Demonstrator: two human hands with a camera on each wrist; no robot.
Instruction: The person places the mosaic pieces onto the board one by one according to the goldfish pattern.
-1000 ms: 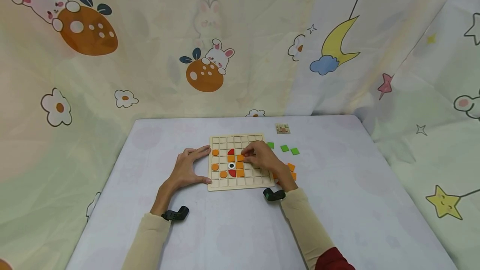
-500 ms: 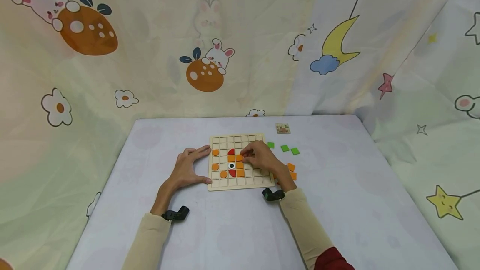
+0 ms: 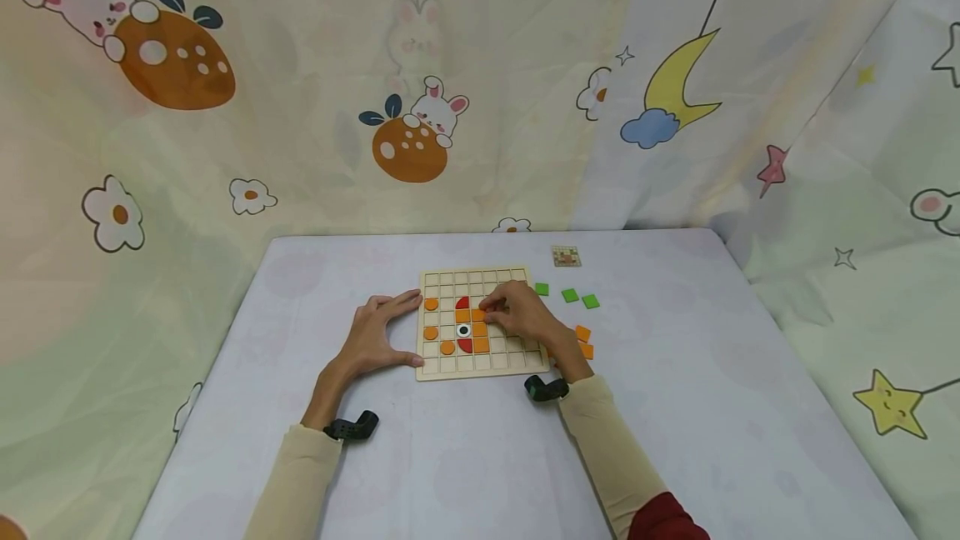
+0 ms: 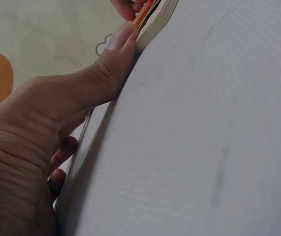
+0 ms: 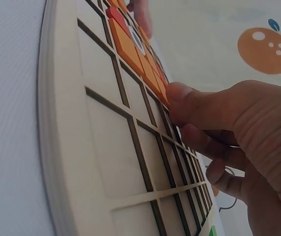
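A pale wooden grid board (image 3: 442, 365) lies on the table, with orange round and square tiles, red curved tiles and an eye tile (image 3: 463, 330) in its cells. My left hand (image 3: 369, 338) rests against the board's left edge, thumb near the front corner and straight fingers farther back. The left wrist view shows the thumb (image 4: 113, 64) on the rim. Over the board's middle, my right hand (image 3: 523, 312) pinches an orange square tile (image 3: 478, 316) with thumb and forefinger, right at its cell. In the right wrist view the fingertips partly hide that tile.
Several green square tiles (image 3: 570, 295) lie right of the board. Loose orange tiles (image 3: 587, 352) sit nearer, partly behind the right wrist. A small patterned card (image 3: 566, 256) lies at the back. A printed cloth (image 3: 322, 107) hangs behind the table.
The right hand has shifted very slightly left with the orange square tile, which now sits more squarely in line with the tiles beside it. The left hand has stayed at the board's edge.
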